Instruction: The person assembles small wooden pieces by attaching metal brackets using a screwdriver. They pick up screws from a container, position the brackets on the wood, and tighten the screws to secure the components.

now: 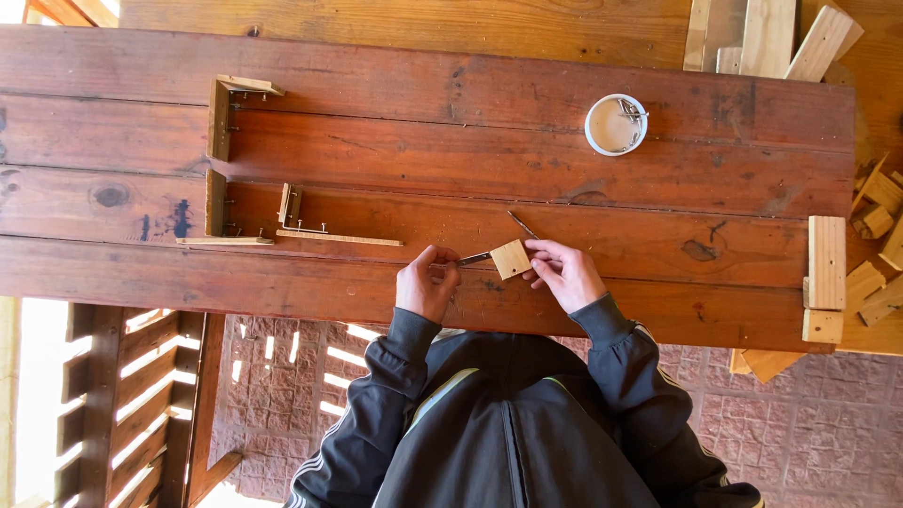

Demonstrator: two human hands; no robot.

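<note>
My left hand (428, 282) is closed around the handle end of a thin metal tool (475, 257), whose tip points right and touches a small square block of light wood (511, 259). My right hand (564, 273) pinches that block by its right side and holds it just above the red-brown plank table (470, 179), near the front edge. A second thin metal piece (522, 224) lies on the table just behind the block.
A white round tub (616, 124) holding metal bits stands at the back right. Nailed wooden frame pieces (218, 122) and a thin strip (339, 238) lie to the left. Light wood blocks (826, 263) and offcuts (875, 207) sit at the right end.
</note>
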